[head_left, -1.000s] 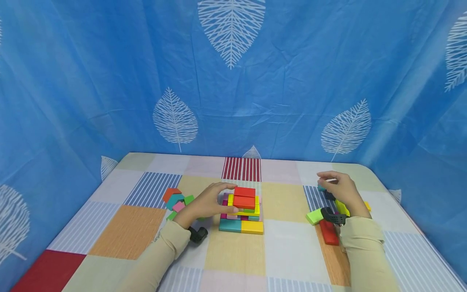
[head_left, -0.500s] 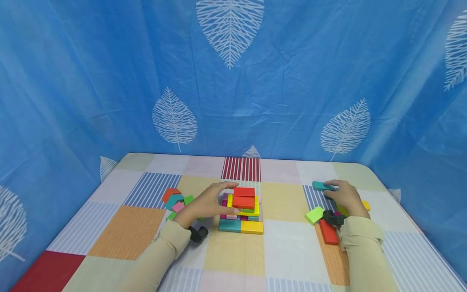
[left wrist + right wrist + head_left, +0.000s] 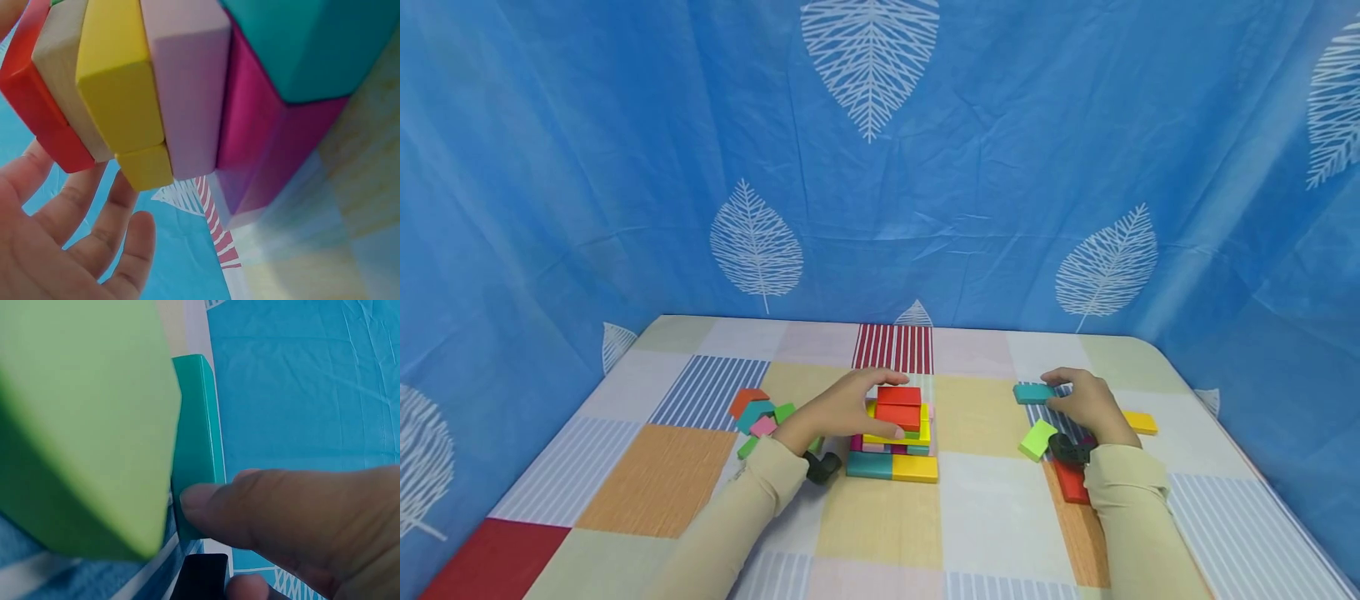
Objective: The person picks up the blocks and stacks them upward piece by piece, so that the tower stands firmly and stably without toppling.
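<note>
A layered stack of coloured wooden blocks stands mid-table, with two red blocks [image 3: 898, 417] on top and a teal block [image 3: 869, 465] beside a yellow one at its front base. My left hand [image 3: 842, 406] spans the stack's upper left side, thumb in front and fingers behind. In the left wrist view those fingers [image 3: 134, 240] are spread, next to the red and yellow blocks [image 3: 122, 94]; firm contact cannot be made out. On the right, my right hand [image 3: 1086, 404] pinches the right end of a long teal block [image 3: 1032, 394]. A fingertip presses that teal block [image 3: 197, 444] in the right wrist view.
Close to the right hand lie a lime block [image 3: 1037, 440], a red block [image 3: 1071, 483] and a yellow block [image 3: 1141, 422]. A dark block [image 3: 201, 575] shows below the fingertip. Left of the stack is a loose pile [image 3: 756, 417]. A blue curtain [image 3: 985, 167] hangs behind the table.
My right hand has come down onto the teal block, and both have shifted left. The left hand has slid slightly right, closer around the stack's top.
</note>
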Action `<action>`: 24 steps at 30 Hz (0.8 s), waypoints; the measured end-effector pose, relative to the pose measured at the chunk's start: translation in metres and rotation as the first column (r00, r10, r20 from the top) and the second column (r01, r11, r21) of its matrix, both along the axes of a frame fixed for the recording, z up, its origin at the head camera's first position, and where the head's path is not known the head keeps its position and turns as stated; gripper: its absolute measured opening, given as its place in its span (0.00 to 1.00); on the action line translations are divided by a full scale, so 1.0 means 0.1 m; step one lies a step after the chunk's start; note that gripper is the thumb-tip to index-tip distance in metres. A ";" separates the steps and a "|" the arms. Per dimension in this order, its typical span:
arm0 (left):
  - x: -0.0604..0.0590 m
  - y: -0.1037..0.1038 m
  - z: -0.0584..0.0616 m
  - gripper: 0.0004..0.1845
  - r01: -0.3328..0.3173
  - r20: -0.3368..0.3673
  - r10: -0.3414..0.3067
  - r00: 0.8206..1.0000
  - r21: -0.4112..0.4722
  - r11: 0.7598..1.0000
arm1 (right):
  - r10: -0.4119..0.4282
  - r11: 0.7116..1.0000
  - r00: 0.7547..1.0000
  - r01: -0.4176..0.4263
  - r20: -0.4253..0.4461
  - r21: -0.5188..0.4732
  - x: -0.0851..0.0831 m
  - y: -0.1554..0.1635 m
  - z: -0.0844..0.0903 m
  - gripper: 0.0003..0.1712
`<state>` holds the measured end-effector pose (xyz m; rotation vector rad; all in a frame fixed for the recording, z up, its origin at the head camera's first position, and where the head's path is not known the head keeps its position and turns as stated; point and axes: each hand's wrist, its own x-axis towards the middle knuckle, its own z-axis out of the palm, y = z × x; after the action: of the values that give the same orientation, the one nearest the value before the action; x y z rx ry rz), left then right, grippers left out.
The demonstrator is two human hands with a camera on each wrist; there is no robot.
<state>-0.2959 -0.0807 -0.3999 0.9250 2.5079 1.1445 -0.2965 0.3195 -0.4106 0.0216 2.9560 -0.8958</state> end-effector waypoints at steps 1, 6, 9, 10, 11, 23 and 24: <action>0.00 0.00 0.00 0.42 0.003 -0.001 -0.003 1.000 -0.007 1.000 | 0.004 1.000 1.000 -0.004 -0.006 0.004 0.00 0.00 0.00 0.25; -0.01 0.02 -0.01 0.38 -0.005 0.009 0.006 1.000 -0.014 1.000 | 0.012 1.000 1.000 -0.012 -0.011 0.016 -0.01 -0.01 -0.01 0.25; -0.01 0.03 -0.01 0.37 -0.012 0.014 0.012 1.000 -0.005 1.000 | 0.013 1.000 1.000 -0.013 -0.004 0.027 -0.02 0.00 -0.01 0.25; -0.01 0.03 -0.02 0.37 -0.013 0.015 0.013 1.000 -0.003 1.000 | 0.013 0.999 1.000 -0.013 0.001 0.034 -0.02 -0.01 -0.01 0.24; -0.01 0.03 -0.02 0.38 -0.013 0.014 0.013 1.000 -0.005 1.000 | 0.013 0.999 1.000 -0.014 0.004 0.041 -0.03 -0.01 0.00 0.24; 0.02 -0.19 0.01 0.48 -0.019 0.040 0.018 0.999 0.022 1.000 | 0.114 0.993 0.992 -0.115 -0.057 -0.026 0.00 -0.06 0.05 0.21; 0.02 -0.20 0.00 0.47 -0.022 0.047 0.021 0.999 0.029 0.999 | 0.131 0.990 0.988 -0.135 -0.078 -0.048 0.00 -0.08 0.06 0.20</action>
<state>-0.2935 -0.1009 -0.4000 0.8704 2.4757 1.1986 -0.2963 0.3119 -0.4043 -0.2143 2.9568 -0.9774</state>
